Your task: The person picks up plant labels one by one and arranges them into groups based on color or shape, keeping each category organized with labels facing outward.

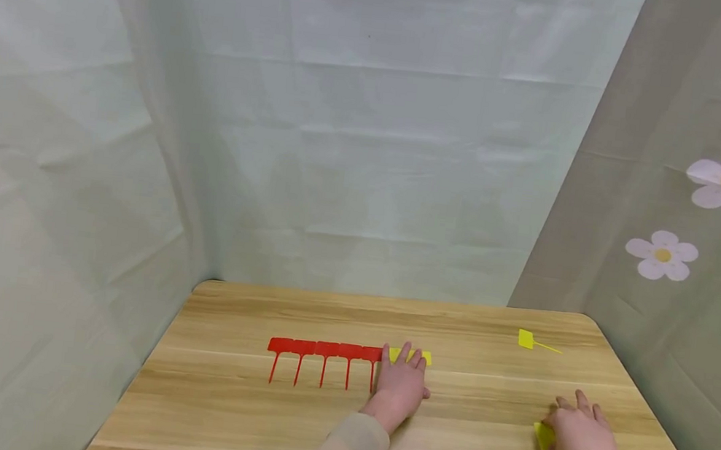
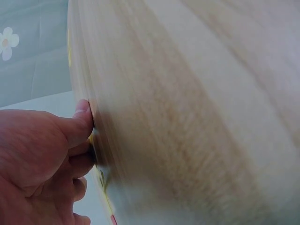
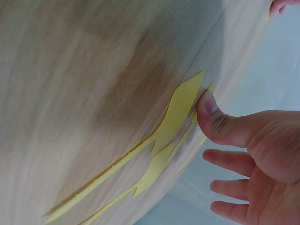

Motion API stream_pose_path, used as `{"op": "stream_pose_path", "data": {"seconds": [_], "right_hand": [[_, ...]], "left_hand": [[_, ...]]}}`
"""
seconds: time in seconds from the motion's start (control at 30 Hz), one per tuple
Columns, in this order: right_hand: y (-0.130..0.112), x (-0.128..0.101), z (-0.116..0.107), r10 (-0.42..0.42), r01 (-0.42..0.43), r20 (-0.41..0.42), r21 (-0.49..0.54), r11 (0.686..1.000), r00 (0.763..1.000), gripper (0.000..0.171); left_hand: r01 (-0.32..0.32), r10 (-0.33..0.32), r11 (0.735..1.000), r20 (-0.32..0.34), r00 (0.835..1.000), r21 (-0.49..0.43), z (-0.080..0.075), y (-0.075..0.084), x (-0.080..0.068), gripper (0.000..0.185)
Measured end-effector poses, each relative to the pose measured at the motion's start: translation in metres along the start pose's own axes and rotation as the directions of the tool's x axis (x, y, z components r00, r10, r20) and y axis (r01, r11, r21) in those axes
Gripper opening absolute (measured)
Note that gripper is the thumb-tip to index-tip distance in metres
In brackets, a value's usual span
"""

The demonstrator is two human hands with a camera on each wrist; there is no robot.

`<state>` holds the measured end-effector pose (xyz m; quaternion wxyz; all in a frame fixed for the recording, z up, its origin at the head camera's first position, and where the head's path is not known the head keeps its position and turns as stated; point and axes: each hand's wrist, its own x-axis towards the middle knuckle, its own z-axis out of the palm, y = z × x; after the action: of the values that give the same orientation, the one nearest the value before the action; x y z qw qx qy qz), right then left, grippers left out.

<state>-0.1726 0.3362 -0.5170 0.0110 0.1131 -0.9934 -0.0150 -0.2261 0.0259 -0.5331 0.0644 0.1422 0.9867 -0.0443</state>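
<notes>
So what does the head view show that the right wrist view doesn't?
Only the head view shows the red tags in a row, the left hand resting flat on a yellow tag at the row's end, and a lone yellow tag near the far right edge. Only the right wrist view shows the thumb touching the yellow tags, whose thin tails run along the wood. Both show the right hand on those tags and the table.

Left hand (image 2: 37,159) low at the frame's left, thumb (image 2: 80,119) pressed to the blurred wooden worktop (image 2: 197,108), yellow strip (image 2: 101,180) under the fingers, flower-print cloth (image 2: 28,51) behind
</notes>
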Motion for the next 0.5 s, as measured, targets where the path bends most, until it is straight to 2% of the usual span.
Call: {"op": "stream_pose_path", "data": {"seconds": [0.5], "right_hand": [[0.0019, 0.0035, -0.0008, -0.049, 0.048, -0.034, -0.021, 0.999, 0.998, 0.037]], "left_hand": [[0.001, -0.001, 1.0, 0.014, 1.0, -0.022, 0.0008, -0.0002, 0.0021, 0.07]]}}
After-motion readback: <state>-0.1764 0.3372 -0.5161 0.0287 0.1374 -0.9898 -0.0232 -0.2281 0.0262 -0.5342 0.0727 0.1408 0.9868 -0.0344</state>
